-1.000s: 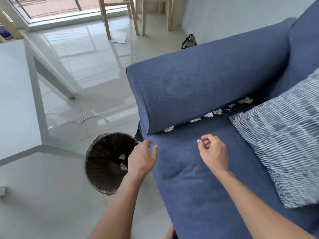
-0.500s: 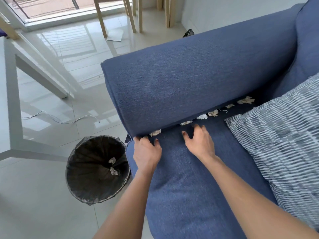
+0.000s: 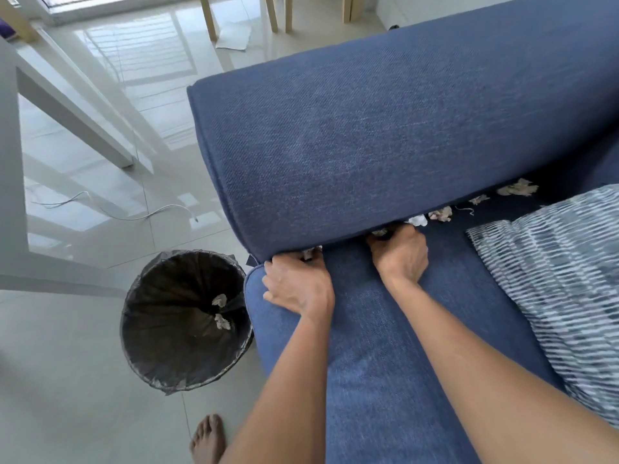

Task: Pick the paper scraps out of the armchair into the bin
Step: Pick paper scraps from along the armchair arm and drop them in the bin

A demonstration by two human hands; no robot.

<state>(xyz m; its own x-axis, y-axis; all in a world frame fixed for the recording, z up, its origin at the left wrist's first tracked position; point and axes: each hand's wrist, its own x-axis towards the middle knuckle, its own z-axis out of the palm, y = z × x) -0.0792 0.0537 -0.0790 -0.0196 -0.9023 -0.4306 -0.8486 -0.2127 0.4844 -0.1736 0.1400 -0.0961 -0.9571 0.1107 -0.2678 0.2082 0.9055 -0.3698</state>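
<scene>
A blue armchair (image 3: 385, 380) has paper scraps wedged in the crease between its armrest (image 3: 368, 135) and the seat. My left hand (image 3: 298, 286) curls its fingers around a crumpled scrap (image 3: 310, 253) at the front end of the crease. My right hand (image 3: 400, 256) pinches another scrap (image 3: 380, 233) a little further back. More scraps lie deeper along the crease: a white one (image 3: 418, 221), a beige one (image 3: 440, 214) and a larger one (image 3: 517, 188). The black-lined bin (image 3: 157, 329) stands on the floor left of the seat, holding two scraps (image 3: 221, 311).
A striped grey-and-white pillow (image 3: 552, 279) lies on the right of the seat. My bare foot (image 3: 207, 440) stands on the tiled floor near the bin. A white cable (image 3: 134, 214) trails across the floor, and a white table (image 3: 10, 162) is at the left.
Both hands moved forward from the seat cushion into the crease and closed their fingers on scraps. The view has leaned in closer to the armrest.
</scene>
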